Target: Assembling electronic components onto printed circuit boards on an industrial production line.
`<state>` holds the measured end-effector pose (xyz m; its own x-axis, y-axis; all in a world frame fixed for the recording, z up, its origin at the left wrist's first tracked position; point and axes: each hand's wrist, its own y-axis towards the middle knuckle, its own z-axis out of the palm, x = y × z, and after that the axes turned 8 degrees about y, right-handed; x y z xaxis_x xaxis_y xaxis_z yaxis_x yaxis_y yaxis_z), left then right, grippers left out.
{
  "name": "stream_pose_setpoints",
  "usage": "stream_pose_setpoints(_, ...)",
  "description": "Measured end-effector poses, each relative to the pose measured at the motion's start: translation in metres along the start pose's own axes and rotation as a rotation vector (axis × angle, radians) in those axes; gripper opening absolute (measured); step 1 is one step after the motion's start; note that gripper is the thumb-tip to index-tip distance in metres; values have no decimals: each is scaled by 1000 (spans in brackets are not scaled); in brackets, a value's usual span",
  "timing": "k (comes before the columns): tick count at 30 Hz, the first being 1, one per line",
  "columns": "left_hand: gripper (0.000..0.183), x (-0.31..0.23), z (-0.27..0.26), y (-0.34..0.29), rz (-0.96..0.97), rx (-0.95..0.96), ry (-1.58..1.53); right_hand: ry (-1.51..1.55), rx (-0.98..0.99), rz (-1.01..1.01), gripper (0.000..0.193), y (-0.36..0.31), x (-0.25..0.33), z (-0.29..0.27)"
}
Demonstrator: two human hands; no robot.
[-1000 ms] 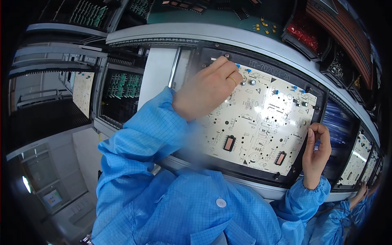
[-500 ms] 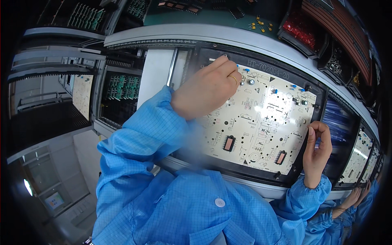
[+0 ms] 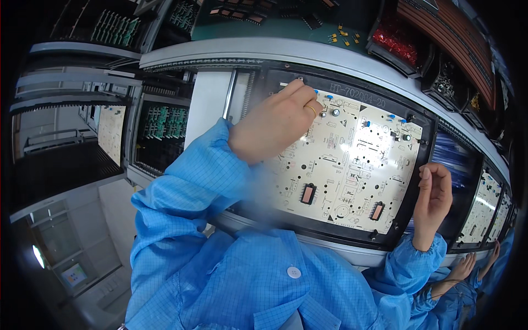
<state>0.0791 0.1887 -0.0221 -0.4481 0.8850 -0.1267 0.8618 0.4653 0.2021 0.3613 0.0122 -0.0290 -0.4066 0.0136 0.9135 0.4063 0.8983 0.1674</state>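
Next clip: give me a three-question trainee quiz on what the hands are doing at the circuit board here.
1. True or false: the left hand rests at the upper left corner of the white printed circuit board.
2. Where is the right hand? A) on the red parts bin B) at the right edge of the black carrier frame C) on a green board
3. Fill in: the left hand wears a gold ____ on one finger.

Key: 1 true. 2 B. 3 ring.
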Motion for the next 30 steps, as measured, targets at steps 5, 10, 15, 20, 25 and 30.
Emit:
stream_pose_setpoints(5, 23, 1, 3, -4, -8, -17, 10, 187, -103, 8, 11, 5, 1, -23)
stream_pose_setpoints(10, 23, -7, 0, -1, -29, -12, 41, 277, -125, 54, 13, 5, -6, -35)
stream_pose_setpoints(15, 21, -5, 2, 0, -29, 10, 41, 320, -132, 37, 14, 7, -7, -30)
stream_pose_setpoints(20, 20, -5, 2, 0, -6, 0, 46, 312, -151, 57, 18, 6, -4, -33)
stream_pose_setpoints(25, 21, -15, 5, -1, 40, -10, 95, 357, -91, 159, 22, 1, 13, -33)
stream_pose_setpoints(30, 32, -13, 4, -12, -5, -35, 88, 286, 279, 258, 18, 7, 67, 32)
